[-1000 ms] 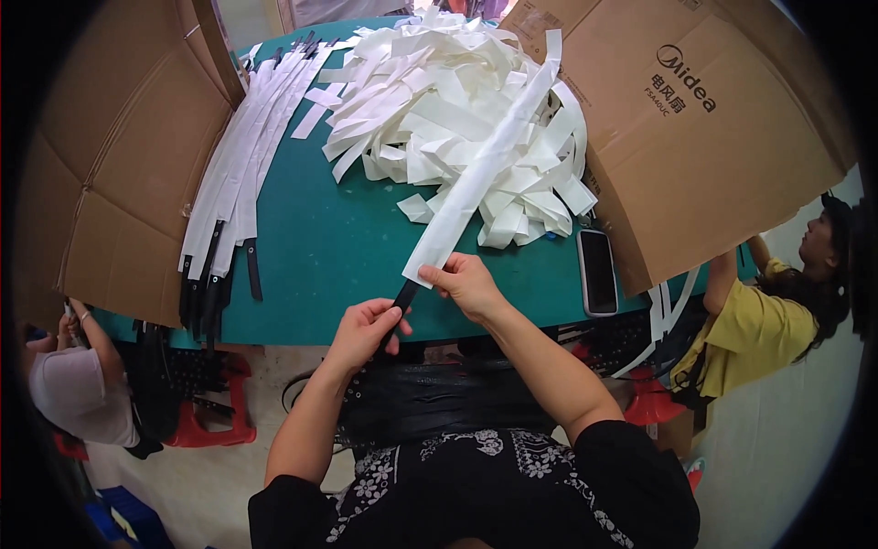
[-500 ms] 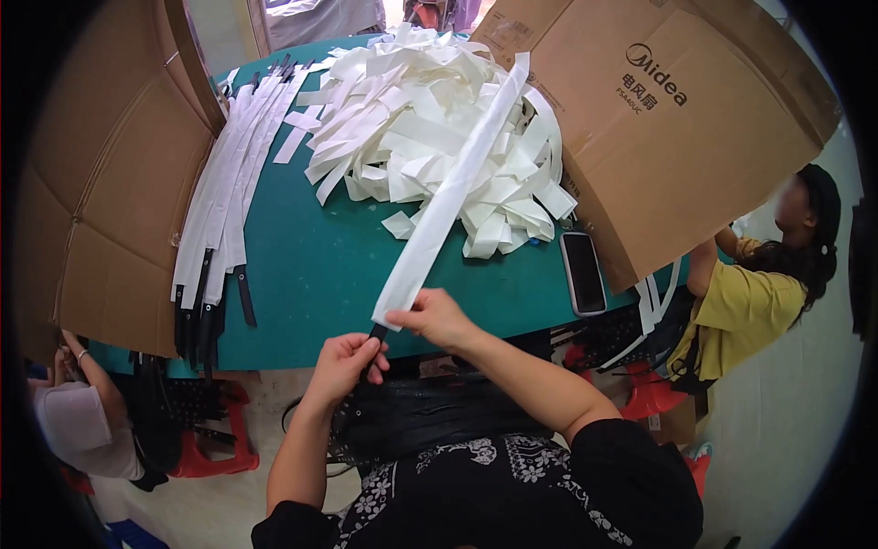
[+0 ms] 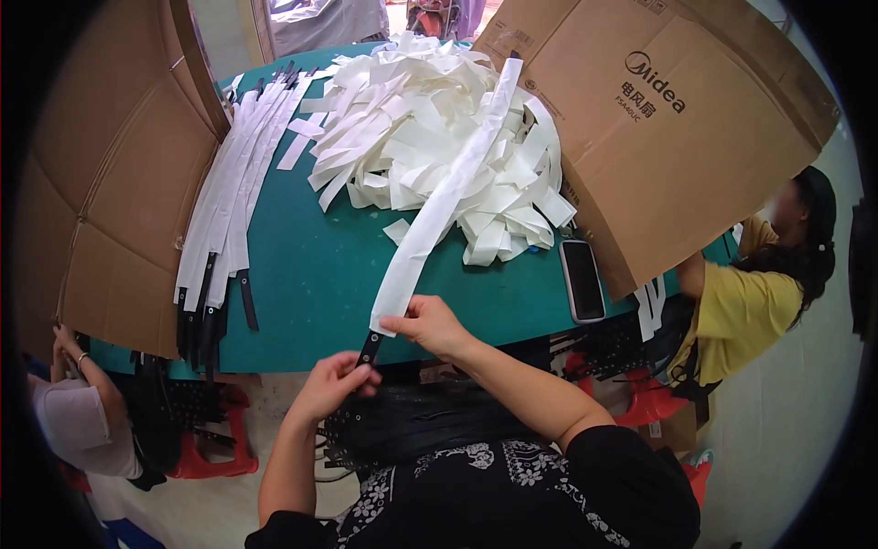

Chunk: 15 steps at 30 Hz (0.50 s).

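My right hand (image 3: 432,327) pinches the near end of a long white fabric sleeve (image 3: 445,195), thumb on top. From the sleeve's lower end sticks a short black strap (image 3: 369,348) with metal eyelets. A small black tip also shows at the far end. My left hand (image 3: 340,382) is at the strap's lower end. Its fingers are blurred, so whether they grip the strap is unclear. Beyond the sleeve lies a large heap of white fabric strips (image 3: 412,137). At left, several white sleeves with black strap ends (image 3: 224,197) lie side by side.
The green table (image 3: 302,274) carries a phone (image 3: 583,280) at right. Brown cardboard panels stand at left (image 3: 119,183) and right (image 3: 677,137). A person in yellow (image 3: 745,306) works at right; another person (image 3: 78,421) is at lower left. Black straps (image 3: 402,425) cover my lap.
My left hand has moved down and slightly left, its fingers loosening. More black strap shows below the sleeve, and a black tip has appeared at its far end. My right hand shifted slightly.
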### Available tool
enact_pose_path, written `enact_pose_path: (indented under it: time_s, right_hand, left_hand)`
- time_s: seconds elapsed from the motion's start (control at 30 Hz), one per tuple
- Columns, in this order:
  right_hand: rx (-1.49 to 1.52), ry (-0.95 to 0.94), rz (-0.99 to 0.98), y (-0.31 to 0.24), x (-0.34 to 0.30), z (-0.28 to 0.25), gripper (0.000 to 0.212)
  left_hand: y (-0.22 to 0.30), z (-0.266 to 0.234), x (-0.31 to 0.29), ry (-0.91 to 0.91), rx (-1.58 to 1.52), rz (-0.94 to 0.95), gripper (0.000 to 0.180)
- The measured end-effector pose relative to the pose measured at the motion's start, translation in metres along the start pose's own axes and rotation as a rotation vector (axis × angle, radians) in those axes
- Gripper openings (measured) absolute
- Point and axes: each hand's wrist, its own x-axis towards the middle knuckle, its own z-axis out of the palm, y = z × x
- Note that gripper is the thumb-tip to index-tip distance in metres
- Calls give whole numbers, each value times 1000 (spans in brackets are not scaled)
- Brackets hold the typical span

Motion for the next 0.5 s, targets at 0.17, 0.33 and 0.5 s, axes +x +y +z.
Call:
enact_pose_path:
  time_s: [0.17, 0.33, 0.5]
  right_hand:
    - [0, -76, -18, 10, -5, 17, 21]
    - [157, -264, -40, 22, -13, 35, 16]
    - [367, -240, 4, -6, 18, 19, 25]
  left_hand:
    - [-15, -13, -5, -4, -18, -12, 17]
    - [6, 9, -1, 141, -363, 60, 20]
    - [3, -8, -5, 233, -62, 142, 15]
